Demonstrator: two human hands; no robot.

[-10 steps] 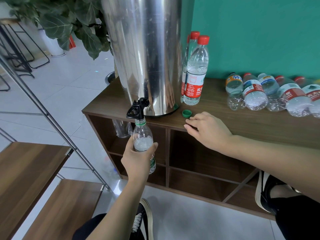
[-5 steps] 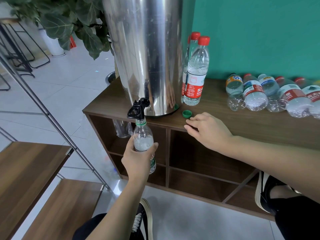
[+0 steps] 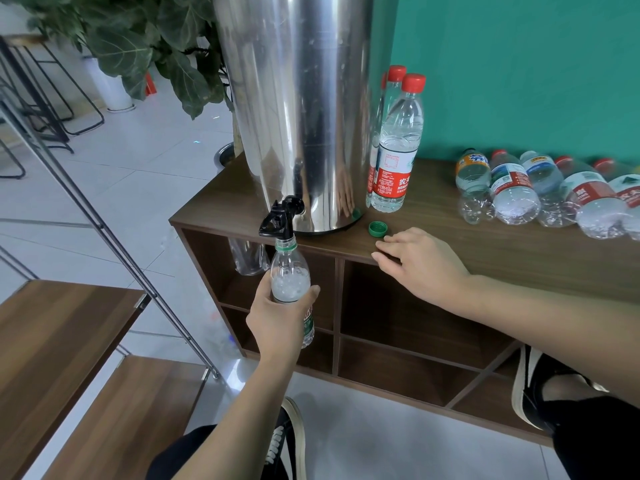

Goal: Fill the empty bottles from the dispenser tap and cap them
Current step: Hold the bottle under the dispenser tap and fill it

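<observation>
A person's left hand wraps its fingers and thumb round a clear plastic bottle with a green neck ring and green label, holding the open mouth upright directly under the black plastic tap of a tall polished-steel dispenser drum that stands on the dark wood-grain cabinet top. The filling step appears to be in hand: water and bubbles show up to about the bottle's shoulder. Just right of the drum's base, the loose green screw cap lies open side up on the cabinet, with two upright red-capped bottles of water behind it. The right hand rests flat on the cabinet edge, fingers relaxed and holding nothing, fingertips just beside the cap. Farther right, a row of bottles lying on their sides lines the teal wall. Next would likely come shutting the tap, then picking up the cap and screwing it on.
</observation>
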